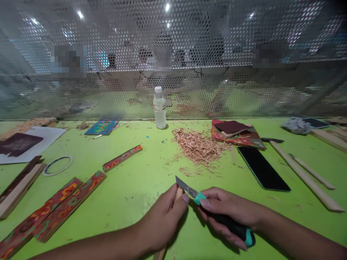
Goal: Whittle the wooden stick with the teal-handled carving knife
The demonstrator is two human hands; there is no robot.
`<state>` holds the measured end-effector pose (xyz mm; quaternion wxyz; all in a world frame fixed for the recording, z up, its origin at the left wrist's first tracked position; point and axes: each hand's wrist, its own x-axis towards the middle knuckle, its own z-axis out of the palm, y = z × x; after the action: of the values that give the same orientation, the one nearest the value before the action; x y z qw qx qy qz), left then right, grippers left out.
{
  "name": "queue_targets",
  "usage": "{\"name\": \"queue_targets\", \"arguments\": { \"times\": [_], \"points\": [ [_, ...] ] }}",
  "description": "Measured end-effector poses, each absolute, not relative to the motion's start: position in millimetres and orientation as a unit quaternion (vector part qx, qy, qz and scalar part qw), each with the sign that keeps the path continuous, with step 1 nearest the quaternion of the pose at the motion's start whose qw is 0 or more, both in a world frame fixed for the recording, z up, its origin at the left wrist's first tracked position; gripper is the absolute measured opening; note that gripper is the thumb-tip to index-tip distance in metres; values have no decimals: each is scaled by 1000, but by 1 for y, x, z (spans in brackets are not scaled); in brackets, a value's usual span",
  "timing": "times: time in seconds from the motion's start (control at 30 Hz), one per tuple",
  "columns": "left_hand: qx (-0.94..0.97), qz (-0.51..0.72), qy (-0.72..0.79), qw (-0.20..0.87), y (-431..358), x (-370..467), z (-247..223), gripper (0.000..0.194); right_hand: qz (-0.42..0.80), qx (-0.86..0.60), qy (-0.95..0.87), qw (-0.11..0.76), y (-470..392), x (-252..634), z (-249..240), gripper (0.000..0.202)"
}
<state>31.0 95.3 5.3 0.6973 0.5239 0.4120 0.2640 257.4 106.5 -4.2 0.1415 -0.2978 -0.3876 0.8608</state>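
My left hand [166,216] is closed around a narrow wooden stick [179,193], whose top end shows between thumb and forefinger and whose lower end comes out below the palm. In my right hand [230,213] is a utility knife [199,198] with a black and teal handle. Its blade points up and left, close by the stick's top end; whether the two touch I cannot tell. Just beyond both hands, a heap of wood shavings [199,146] lies on the green table [130,209].
A water bottle [160,110] stands at the back before a perforated metal screen [124,92]. Painted wooden strips [67,206] and a tape roll [58,166] lie left. To the right are a phone [262,168], a long wooden stick [305,175] and sandpaper [231,127].
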Motion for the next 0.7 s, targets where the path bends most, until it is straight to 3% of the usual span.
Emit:
{"name": "queue_targets", "arguments": {
  "times": [0.33, 0.7],
  "points": [
    [562, 198, 391, 702, 95, 28, -1, 34, 868, -275, -412, 45, 113, 272, -11, 45],
    [556, 206, 333, 733, 99, 23, 2, 39, 855, -279, -435, 53, 110, 269, -11, 47]
  ]
}}
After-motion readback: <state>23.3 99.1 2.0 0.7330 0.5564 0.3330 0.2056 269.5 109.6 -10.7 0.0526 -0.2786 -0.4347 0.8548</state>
